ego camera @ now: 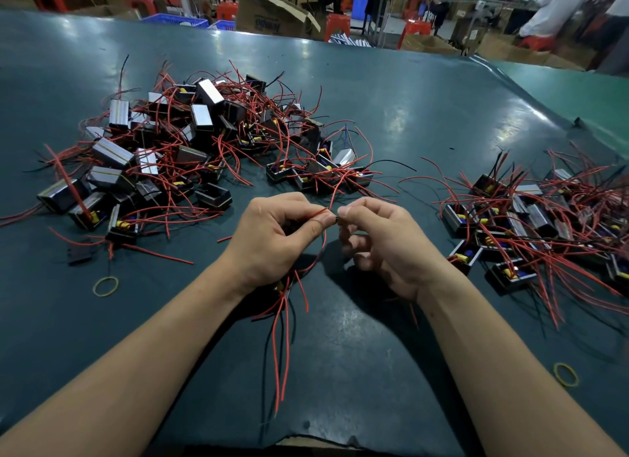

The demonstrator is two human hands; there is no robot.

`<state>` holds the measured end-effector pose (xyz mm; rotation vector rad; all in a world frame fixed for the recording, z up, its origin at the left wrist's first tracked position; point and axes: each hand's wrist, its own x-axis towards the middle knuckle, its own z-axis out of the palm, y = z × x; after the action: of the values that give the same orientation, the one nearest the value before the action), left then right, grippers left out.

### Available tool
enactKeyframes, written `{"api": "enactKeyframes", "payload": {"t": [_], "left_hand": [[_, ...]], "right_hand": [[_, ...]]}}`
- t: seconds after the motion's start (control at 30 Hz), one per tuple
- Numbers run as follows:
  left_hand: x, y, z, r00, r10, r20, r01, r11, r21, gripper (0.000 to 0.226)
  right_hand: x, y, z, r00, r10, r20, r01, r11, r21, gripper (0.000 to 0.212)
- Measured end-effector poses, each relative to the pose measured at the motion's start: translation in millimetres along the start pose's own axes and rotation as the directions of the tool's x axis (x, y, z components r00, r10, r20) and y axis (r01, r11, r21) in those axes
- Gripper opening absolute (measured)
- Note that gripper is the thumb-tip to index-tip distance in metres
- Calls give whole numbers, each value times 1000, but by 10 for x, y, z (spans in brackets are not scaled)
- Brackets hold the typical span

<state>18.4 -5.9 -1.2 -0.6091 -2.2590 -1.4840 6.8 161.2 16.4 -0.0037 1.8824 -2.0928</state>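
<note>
Fingers (321, 222) of the left hand (269, 242) and right hand (384, 249) pinched one red wire (316, 213) just above the table (391, 99), its box (285, 291) under the left palm. Seemingly the right pile (531, 225) was done; the larger left pile (177, 150) was yet to do.

Dim overhead light, glare patches on the table (391, 122), perhaps slightly blurred, wide-angle-bent edges.

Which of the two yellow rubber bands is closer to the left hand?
The left rubber band, beside the bigger pile; the other rubber band lies outside the right forearm.
</note>
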Motion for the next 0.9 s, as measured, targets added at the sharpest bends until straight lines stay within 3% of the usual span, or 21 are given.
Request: {"api": "enactKeyframes", "payload": {"t": [0.13,0.27,0.33,0.4,0.47,0.53,0.63,0.73,0.9], "left_hand": [[-12,-12,-7,999,-30,-24,31,999,17,5],[-28,-40,22,989,-111,-102,113,993,16,6],[-33,-41,24,980,-151,-127,152,988,-2,7],[-32,-33,13,980,-165,-112,164,986,-15,6],[-28,-15,0,987,-145,-73,144,989,-16,4],[-32,5,-10,993,-112,-42,111,994,-13,4],[-29,20,-7,996,-83,-22,83,997,-4,5],[-27,18,-10,998,-60,-19,60,998,9,5],[-28,15,-20,999,-25,-25,26,999,36,4]], "right_hand": [[-27,-1,-29,996,-92,4,92,995,-32,9],[-33,53,23,957,-266,-113,242,952,-188,12],[-38,104,62,885,-441,-153,359,853,-379,11],[-44,127,73,782,-616,-94,477,688,-548,7],[-34,124,51,734,-678,-41,543,622,-564,2],[-27,86,14,819,-571,-58,495,755,-430,4],[-23,40,-8,962,-272,-23,269,958,-103,5],[-10,42,-2,990,-138,11,139,990,-9,9],[-19,34,12,996,-78,37,80,994,-69,20]]}}
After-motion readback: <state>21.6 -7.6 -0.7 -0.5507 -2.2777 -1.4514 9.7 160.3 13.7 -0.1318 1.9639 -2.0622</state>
